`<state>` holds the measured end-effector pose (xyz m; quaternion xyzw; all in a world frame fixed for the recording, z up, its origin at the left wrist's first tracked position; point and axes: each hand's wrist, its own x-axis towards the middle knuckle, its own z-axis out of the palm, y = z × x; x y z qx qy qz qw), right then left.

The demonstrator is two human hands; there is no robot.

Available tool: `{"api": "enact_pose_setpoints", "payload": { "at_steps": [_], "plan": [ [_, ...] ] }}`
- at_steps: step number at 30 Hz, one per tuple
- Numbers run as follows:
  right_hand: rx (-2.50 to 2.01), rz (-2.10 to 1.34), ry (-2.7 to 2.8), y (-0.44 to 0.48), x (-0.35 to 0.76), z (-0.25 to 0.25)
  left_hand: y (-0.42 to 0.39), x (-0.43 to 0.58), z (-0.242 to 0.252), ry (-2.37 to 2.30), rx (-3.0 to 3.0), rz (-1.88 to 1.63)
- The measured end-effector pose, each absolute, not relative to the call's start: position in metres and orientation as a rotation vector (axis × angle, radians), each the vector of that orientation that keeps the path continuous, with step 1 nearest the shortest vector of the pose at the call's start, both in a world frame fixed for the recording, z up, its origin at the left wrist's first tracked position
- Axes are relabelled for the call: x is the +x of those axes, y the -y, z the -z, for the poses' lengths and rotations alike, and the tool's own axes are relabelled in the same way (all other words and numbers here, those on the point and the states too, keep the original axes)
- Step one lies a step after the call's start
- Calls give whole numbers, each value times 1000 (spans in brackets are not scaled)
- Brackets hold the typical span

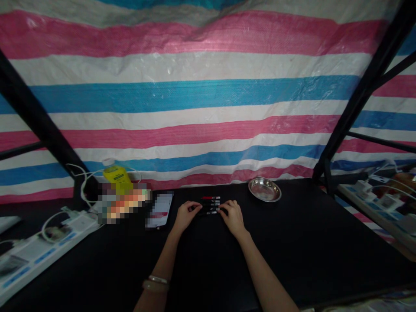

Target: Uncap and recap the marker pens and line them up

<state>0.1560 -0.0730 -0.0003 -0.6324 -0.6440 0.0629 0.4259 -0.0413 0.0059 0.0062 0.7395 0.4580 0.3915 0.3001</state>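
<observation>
Several slim lighters lie side by side in a short stack of rows on the black table (pixel 208 255), their silvery ends to the right. The farthest is a red lighter (pixel 209 198); the nearer ones are black. My left hand (pixel 185 215) has its thumb and fingers pinched together at the left end of a black lighter (pixel 210 209). At the right end of that lighter, my right hand (pixel 233 218) pinches with thumb and forefinger. The small size and dim light blur the lighters' details.
A round metal dish (pixel 264 190) stands to the right, near the striped sheet (pixel 195 95). On the left are a phone (pixel 161 209), a yellow bottle (pixel 118 177), a blurred-out item and a white power strip (pixel 42 251) with cables. Dark metal posts rise on both sides.
</observation>
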Motion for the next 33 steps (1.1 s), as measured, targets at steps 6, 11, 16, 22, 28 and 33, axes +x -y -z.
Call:
{"api": "enact_pose_setpoints", "payload": {
  "at_steps": [6, 11, 16, 22, 28, 33],
  "plan": [
    [-1157, -636, 1013, 64, 149, -1, -2, -35, -12, -1286, 1835, -1438],
    [-752, -1296, 500, 62, 145, -6, 13, -29, -24, -1282, 2094, -1558],
    [-618, -1504, 365, 66, 147, -10, 23, -22, -32, -1149, 2421, -1503],
    [-692, -1556, 455, 69, 145, -9, 30, -11, -34, -1141, 2686, -1404],
    [-747, -1579, 573, 72, 143, -8, 33, -7, -33, -1153, 2832, -1226],
    [-727, -1540, 596, 68, 153, -10, 31, -10, -29, -1361, 2670, -1063]
  ]
}}
